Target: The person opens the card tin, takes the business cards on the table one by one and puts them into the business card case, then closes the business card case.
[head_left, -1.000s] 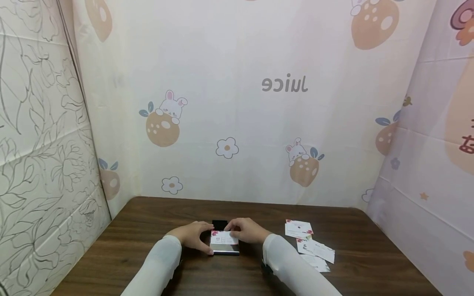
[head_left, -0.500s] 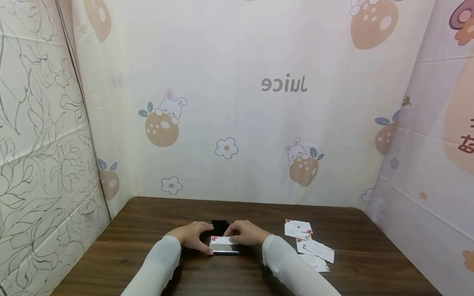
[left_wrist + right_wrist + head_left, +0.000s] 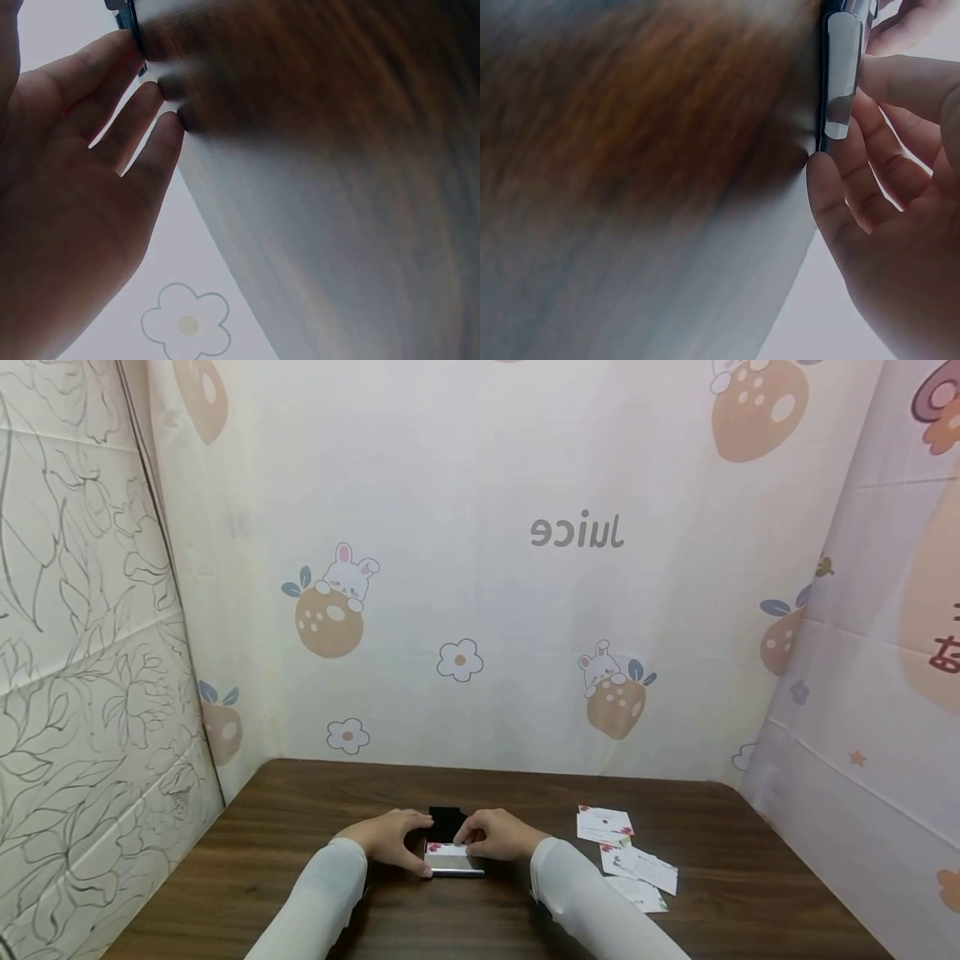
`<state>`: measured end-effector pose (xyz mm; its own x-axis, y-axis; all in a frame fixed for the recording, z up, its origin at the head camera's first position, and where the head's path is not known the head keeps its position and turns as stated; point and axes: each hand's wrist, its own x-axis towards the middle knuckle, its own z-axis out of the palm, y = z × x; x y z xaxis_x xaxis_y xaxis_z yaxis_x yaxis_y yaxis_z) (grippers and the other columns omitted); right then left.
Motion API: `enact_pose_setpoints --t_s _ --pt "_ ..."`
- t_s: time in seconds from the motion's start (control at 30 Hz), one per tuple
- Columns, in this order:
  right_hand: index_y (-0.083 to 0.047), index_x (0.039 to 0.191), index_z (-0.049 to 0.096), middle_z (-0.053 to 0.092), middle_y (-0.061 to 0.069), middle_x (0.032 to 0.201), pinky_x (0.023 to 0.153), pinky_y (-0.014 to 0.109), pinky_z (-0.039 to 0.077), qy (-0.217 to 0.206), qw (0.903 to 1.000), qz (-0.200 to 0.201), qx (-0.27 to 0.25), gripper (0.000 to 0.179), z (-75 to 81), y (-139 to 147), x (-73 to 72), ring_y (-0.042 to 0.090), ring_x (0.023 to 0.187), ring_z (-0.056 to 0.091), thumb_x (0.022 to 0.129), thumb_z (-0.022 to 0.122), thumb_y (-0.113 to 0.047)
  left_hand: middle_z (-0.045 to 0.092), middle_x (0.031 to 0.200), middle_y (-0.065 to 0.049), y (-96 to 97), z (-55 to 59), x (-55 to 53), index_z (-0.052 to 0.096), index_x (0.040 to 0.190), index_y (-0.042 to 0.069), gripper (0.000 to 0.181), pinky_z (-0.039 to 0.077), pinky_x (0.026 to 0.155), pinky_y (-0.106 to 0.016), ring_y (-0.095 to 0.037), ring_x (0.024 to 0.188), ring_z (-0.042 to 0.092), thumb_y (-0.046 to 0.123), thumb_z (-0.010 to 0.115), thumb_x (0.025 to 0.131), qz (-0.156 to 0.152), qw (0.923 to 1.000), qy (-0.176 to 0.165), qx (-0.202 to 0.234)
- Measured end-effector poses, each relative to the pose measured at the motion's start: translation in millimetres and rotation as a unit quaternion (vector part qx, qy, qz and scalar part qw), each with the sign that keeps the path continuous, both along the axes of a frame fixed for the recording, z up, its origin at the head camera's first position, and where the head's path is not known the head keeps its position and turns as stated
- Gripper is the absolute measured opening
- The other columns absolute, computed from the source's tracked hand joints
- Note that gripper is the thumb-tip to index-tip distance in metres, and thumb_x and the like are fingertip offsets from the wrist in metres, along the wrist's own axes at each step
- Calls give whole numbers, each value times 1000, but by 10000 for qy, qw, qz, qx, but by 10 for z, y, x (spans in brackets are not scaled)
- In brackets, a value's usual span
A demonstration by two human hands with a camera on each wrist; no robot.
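In the head view a flat card case [image 3: 453, 863] with a mirror-like silver front lies on the table, its black lid [image 3: 444, 820] folded back at the far side. My left hand [image 3: 386, 841] holds the case by its left side, thumb at the near corner and fingers towards the far corner. A white business card [image 3: 442, 848] with a pink flower print is partly inside the case. My right hand [image 3: 497, 834] pinches this card near its right end. The right wrist view catches the case's shiny edge [image 3: 842, 67] beside the fingers; the card is hidden there.
Several white floral business cards [image 3: 637, 865] lie loosely spread and overlapping to the right of my right hand. The brown wooden table [image 3: 337, 910] ends at a printed curtain [image 3: 510, 710] behind. Patterned cloth also hangs on both sides.
The business card has slid towards me, with less of it showing above the silver front. My right hand moved slightly nearer with it; my left hand stayed in place.
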<state>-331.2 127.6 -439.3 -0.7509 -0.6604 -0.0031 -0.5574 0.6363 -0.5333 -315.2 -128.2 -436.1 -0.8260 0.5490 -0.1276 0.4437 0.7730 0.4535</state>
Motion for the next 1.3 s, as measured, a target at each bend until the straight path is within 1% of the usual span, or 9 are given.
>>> enact_pose_setpoints --t_s 0.17,0.3,0.43,0.57,0.73,0.97,1.07,1.2,1.3 --pt "-17 103 76 63 -9 95 79 25 50 99 9998 146 -7 16 -12 37 -16 3 83 56 91 72 -7 47 150 -10 2 -8 2 53 144 9 84 36 109 -54 -31 140 39 50 83 77 15 10000 12 -9" --pt "-19 108 75 65 -11 104 87 30 51 247 9996 97 14 17 -10 100 -35 4 92 57 93 71 -11 47 150 -10 7 4 18 53 144 9 84 35 110 -54 -31 140 39 50 83 77 53 10000 -1 -14" --pt "-18 111 73 66 -8 113 95 40 50 335 9994 -2 25 17 35 200 -34 11 104 59 95 69 -13 46 150 -10 2 -7 17 53 145 10 84 35 109 -56 -31 140 39 50 83 77 38 10000 10 -12" --pt "-14 113 72 66 -3 113 95 45 50 402 9992 -68 -13 18 96 345 -31 19 107 60 96 68 -11 46 151 -10 -4 -6 15 53 145 10 83 35 109 -56 -32 140 38 49 83 77 -11 10000 45 -4" --pt "-12 115 71 65 0 114 96 49 49 413 9985 -372 -23 20 110 568 -38 24 110 59 96 68 -11 46 150 -11 -4 19 38 53 145 9 82 35 109 -56 -32 140 38 46 84 78 -30 10000 51 5" --pt "-11 115 70 66 6 116 96 52 48 696 9938 -860 -46 21 85 901 -56 28 110 60 95 69 -10 45 151 -11 -10 23 20 52 146 10 84 35 109 -56 -33 140 37 49 83 78 -23 10000 14 -43" --pt "-11 115 71 66 5 115 95 53 49 748 9917 -1043 -59 21 85 1036 -60 28 109 61 94 70 -10 45 152 -10 -11 19 16 52 146 11 84 35 109 -55 -32 141 37 50 82 78 -9 10000 21 -85" --pt "-11 115 70 66 6 117 96 54 48 686 9896 -1265 -66 21 80 1210 -58 32 113 60 94 70 -10 45 151 -10 -3 19 25 53 145 10 83 36 109 -56 -32 140 38 47 84 77 2 10000 6 -7" --pt "-10 116 70 65 7 117 93 52 49 771 9876 -1369 9 22 64 1353 -55 31 112 60 94 70 -10 45 151 -10 -2 4 23 53 145 10 83 36 109 -55 -32 140 38 47 83 78 -30 10000 30 23"
